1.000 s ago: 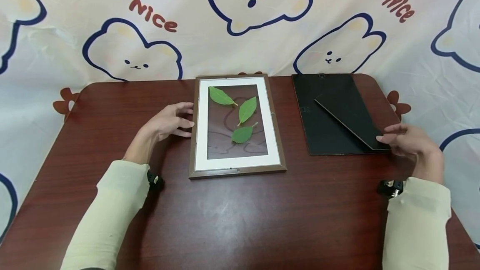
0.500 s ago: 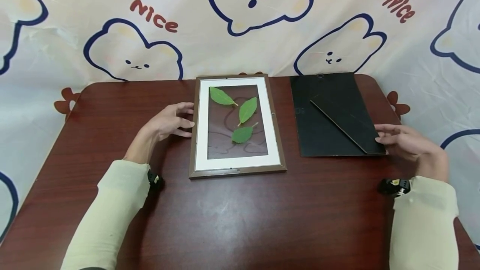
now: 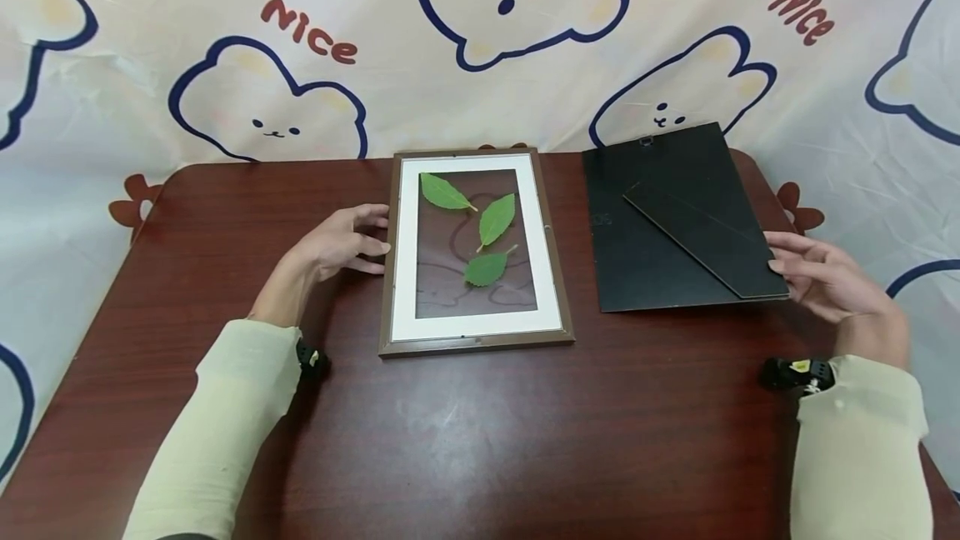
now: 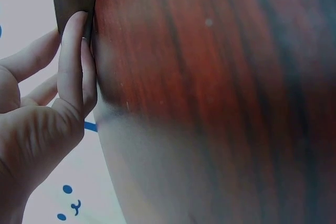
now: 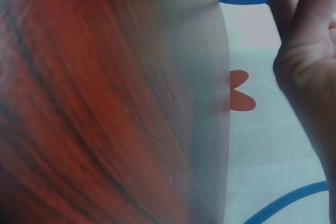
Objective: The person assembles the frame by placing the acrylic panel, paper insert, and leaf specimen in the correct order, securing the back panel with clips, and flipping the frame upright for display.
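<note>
A brown picture frame (image 3: 558,298) with a white mat lies at the middle of the table, and three green leaves (image 3: 495,221) show inside the mat's window. My left hand (image 3: 330,247) rests at the frame's left side, its extended fingertips touching the edge; the left wrist view shows these fingers (image 4: 71,66) against the brown side. To the right, my right hand (image 3: 836,282) pinches the right edge of a black backing board (image 3: 622,257), which has a folding stand (image 3: 705,240) on its face. The board is tilted, its right side raised. In the right wrist view the fingertips are out of sight.
The dark red wooden table (image 3: 450,440) has rounded far corners. Behind it hangs a white cloth (image 3: 487,107) printed with cartoon outlines, close along the back and both sides. Black wrist devices (image 3: 795,373) sit at the cuffs.
My right hand has moved slightly right and up, raising the backing board's right side so its top corner stands higher. The left hand and the picture frame have stayed in place.
</note>
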A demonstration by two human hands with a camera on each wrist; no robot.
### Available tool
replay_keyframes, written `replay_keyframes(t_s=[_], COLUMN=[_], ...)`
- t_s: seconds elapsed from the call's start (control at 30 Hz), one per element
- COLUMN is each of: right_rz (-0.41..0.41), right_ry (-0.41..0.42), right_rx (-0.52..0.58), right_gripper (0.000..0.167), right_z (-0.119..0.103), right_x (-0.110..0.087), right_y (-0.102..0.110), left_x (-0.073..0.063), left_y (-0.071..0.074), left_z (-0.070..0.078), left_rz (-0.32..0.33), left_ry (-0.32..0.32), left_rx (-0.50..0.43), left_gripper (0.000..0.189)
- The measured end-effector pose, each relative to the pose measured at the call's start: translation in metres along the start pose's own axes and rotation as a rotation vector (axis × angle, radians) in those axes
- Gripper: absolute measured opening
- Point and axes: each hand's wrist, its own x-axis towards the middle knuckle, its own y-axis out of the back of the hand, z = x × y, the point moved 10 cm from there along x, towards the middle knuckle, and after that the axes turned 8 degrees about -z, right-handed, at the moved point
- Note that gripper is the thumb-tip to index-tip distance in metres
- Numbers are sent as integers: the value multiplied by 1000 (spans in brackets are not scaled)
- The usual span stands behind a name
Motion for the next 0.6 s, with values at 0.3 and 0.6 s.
replay_keyframes(t_s=[0.3, 0.6], right_rz=[47, -113], right_ry=[119, 197], right_rx=[16, 143], right_gripper=[56, 54], right_z=[-10, -18], right_x=[0, 13], right_y=[-5, -26], left_x=[0, -1], left_y=[0, 1], left_z=[0, -1], left_rz=[2, 3], left_ry=[4, 11], left_rx=[4, 9], left_gripper=[77, 77])
